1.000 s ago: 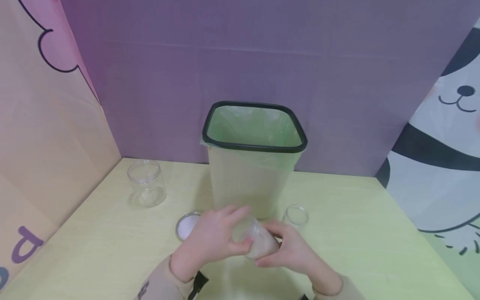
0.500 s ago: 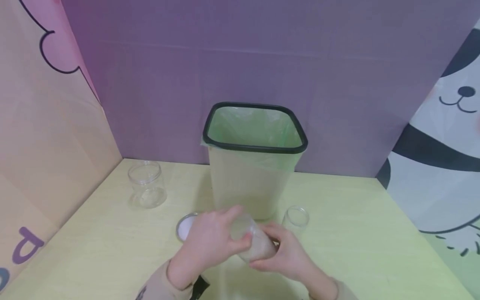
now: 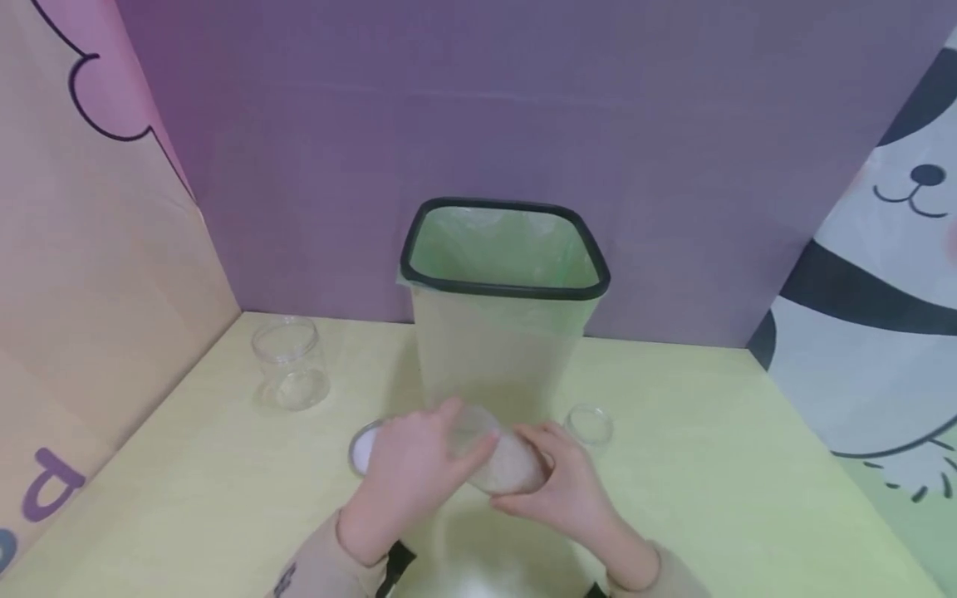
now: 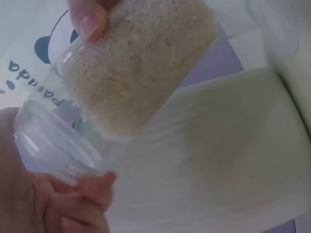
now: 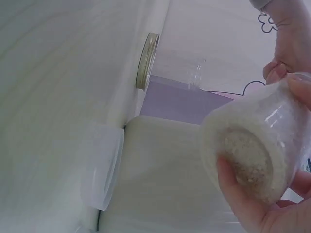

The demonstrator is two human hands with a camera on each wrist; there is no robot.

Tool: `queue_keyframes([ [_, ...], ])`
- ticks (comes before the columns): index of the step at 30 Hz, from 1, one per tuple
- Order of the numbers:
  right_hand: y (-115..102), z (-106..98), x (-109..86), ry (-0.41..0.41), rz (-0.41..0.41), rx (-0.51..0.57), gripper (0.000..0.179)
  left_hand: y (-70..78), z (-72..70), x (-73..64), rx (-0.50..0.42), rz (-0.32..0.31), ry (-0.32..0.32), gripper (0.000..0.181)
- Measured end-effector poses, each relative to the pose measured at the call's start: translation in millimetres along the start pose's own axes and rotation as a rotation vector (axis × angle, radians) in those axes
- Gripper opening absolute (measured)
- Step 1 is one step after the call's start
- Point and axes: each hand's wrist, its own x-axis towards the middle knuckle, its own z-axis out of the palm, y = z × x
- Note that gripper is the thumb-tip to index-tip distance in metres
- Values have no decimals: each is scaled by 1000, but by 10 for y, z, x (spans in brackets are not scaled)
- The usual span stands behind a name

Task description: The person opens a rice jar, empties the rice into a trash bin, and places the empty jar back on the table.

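Note:
Both hands hold a clear jar of rice (image 3: 512, 463), tilted in front of the bin. Its rice-filled end lies in my right hand (image 3: 564, 490), whose thumb and fingers grip it around the base; in the right wrist view the base of the jar (image 5: 245, 155) faces the camera. My left hand (image 3: 411, 469) is at the other end. In the left wrist view, the left hand (image 4: 63, 194) has curled fingers on a clear round rim (image 4: 58, 143). I cannot tell whether that rim is part of the jar or a separate lid.
A pale bin (image 3: 497, 349) with a black rim and green liner stands behind the hands. A clear jar (image 3: 290, 365) stands at the left. A metal-rimmed lid (image 3: 362, 450) lies beside the left hand. Beyond the right hand is a small clear container (image 3: 589, 425).
The jar and both hands have shifted slightly up and left. The jar has turned a little in the hands. Both hands keep their hold.

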Motion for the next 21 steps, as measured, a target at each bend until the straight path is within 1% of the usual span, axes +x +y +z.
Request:
queue_keyframes([
  [3,10,-12,14,-26,8,67,63,-39,-88,14,-54,28,-65,54],
  [6,22,-32,15,-54,28,121,63,-103,-158,25,-108,108,-114,55],
  [9,24,-64,13,-74,52,166,63,-178,-198,43,-146,231,-123,56],
  [11,16,-83,14,-86,78,192,64,-220,-214,55,-158,302,-111,59],
  [13,12,-95,18,-95,85,205,65,-247,-223,68,-167,356,-94,61],
  [15,10,-102,25,-104,91,211,65,-267,-229,79,-175,391,-86,62],
  [17,11,-104,33,-111,90,212,65,-279,-232,84,-172,406,-83,61],
  [21,12,-104,38,-119,86,208,63,-286,-231,78,-177,400,-103,61],
])
